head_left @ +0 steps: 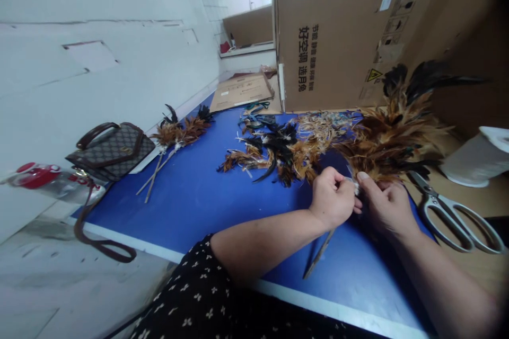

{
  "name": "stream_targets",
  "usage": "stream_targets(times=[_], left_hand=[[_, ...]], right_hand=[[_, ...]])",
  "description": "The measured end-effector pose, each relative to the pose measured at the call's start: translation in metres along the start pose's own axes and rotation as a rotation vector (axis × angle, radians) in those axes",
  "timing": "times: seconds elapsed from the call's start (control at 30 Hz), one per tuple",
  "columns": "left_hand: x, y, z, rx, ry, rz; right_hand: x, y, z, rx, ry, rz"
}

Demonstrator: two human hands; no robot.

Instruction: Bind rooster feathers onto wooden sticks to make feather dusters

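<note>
My left hand (332, 200) is closed, thumb and fingers pinched together at the pale base of a bunch of brown and black feathers (392, 135). A thin stick (318, 255) slants out below this hand toward the table's front edge. Facing it, my right hand (387, 207) grips the same base, its thumb close to the left fingertips. The feathers fan away from me, beyond the right hand. Any thread between the fingers is too small to make out. Loose brown and black feathers (280, 145) lie just beyond my left hand.
Scissors (447, 214) lie right of my right hand, below a white spool-like roll (477, 159). Feather bunches on sticks (183, 130), a handbag (113, 153) and a plastic bottle (58, 183) are at the left. A large cardboard box (342, 58) stands behind the blue tabletop (191, 206).
</note>
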State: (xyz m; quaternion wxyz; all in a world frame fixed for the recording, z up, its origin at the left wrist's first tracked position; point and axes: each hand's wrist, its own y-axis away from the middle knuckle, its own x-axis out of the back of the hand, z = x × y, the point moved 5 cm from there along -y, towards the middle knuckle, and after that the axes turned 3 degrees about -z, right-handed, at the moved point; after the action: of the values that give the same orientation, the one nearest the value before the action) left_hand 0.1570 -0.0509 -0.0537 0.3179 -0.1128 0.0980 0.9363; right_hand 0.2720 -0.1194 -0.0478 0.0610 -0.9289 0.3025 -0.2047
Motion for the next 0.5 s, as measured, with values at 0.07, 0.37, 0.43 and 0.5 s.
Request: stream_targets(times=[0.07,0.37,0.43,0.5], left_hand=[[0.0,-0.003,-0.001,0.024,0.044,0.013],[-0.001,0.011,-0.003,0.2,0.097,-0.36],[0.005,0.023,-0.006,0.221,0.058,-0.442],[0.014,0.036,-0.003,0.208,0.069,-0.444]], right_hand=[[-0.004,0.0,0.0,0.002,-0.031,-0.039],[0.008,-0.004,-0.011,0.028,-0.058,0.14],[0.01,-0.005,-0.011,0.026,-0.133,0.167],[0.01,-0.004,-0.012,0.052,-0.224,0.147]])
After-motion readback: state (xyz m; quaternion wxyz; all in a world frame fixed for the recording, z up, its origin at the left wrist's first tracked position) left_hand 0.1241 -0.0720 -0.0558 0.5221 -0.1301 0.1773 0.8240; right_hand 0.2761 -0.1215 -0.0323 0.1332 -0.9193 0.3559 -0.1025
